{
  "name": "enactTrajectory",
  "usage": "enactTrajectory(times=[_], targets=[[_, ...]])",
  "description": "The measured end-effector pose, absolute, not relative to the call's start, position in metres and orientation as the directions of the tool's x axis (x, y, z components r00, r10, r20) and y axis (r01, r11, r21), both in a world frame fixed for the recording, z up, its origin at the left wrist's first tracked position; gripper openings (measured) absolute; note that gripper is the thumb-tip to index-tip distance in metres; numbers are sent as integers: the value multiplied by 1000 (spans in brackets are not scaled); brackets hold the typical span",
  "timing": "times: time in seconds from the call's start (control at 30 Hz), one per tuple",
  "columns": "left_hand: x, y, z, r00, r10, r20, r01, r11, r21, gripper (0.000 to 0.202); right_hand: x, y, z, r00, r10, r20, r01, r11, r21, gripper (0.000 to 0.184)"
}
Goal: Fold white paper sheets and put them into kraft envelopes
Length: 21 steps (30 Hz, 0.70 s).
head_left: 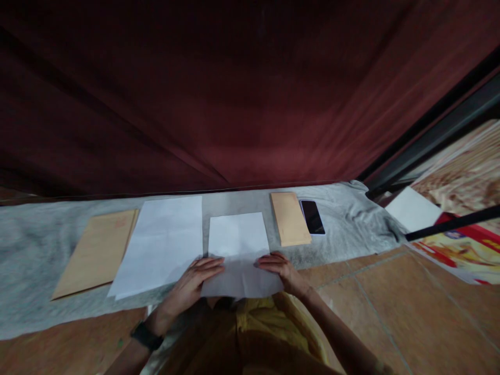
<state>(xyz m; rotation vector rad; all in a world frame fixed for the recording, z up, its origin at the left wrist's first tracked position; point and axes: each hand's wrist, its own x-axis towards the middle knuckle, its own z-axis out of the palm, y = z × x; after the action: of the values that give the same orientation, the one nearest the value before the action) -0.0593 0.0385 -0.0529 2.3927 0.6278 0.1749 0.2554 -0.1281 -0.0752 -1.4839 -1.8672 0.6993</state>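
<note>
A sheet of white paper [239, 234] lies in front of me on the grey cloth. Its near part bends up towards my body and sits in shade. At its left edge my left hand [199, 277] grips the paper, fingers on top and thumb hidden. My right hand [282, 268] holds the opposite edge in the same way, its fingers bent over the paper. Left of this sheet is a stack of larger white paper [166, 239]. To the right lies a small pile of narrow brown envelopes [291, 219].
Large brown envelopes [97, 247] lie far left on the grey cloth [347, 224]. A phone [312, 216] with a dark screen rests beside the narrow envelopes. A dark red curtain [250, 114] hangs behind. Black metal bars [437, 140] and a printed box [464, 250] are at right, above tiled floor [414, 302].
</note>
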Motion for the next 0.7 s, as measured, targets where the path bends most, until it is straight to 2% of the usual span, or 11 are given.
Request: enactTrajectory(times=[0.07, 0.13, 0.27, 0.37, 0.47, 0.6, 0.7], targets=[[-55, 42, -55, 785, 618, -36, 450, -530, 719, 31, 253, -122, -68, -80, 990, 118, 583, 143, -800, 32], [-50, 44, -57, 668, 739, -86, 500, -359, 788, 37, 251, -117, -64, 52, 996, 78, 527, 39, -849, 33], [-40, 45, -57, 516, 835, -191, 535, -140, 833, 43, 243, -112, -68, 313, 949, 24, 454, -128, -882, 37], [-32, 47, -52, 462, 859, -222, 564, -91, 821, 40, 236, -108, -75, 425, 905, 17, 482, -211, -851, 35], [-27, 50, -47, 415, 878, -239, 630, -87, 772, 35, 230, -98, -77, 523, 852, 15, 562, -332, -757, 34], [-20, 51, -46, 352, 910, -220, 732, -121, 670, 34, 228, -79, -74, 569, 823, 3, 659, -454, -600, 25], [-14, 48, -46, 295, 939, -174, 800, -144, 582, 30, 230, -68, -71, 579, 816, -2, 681, -485, -549, 26]])
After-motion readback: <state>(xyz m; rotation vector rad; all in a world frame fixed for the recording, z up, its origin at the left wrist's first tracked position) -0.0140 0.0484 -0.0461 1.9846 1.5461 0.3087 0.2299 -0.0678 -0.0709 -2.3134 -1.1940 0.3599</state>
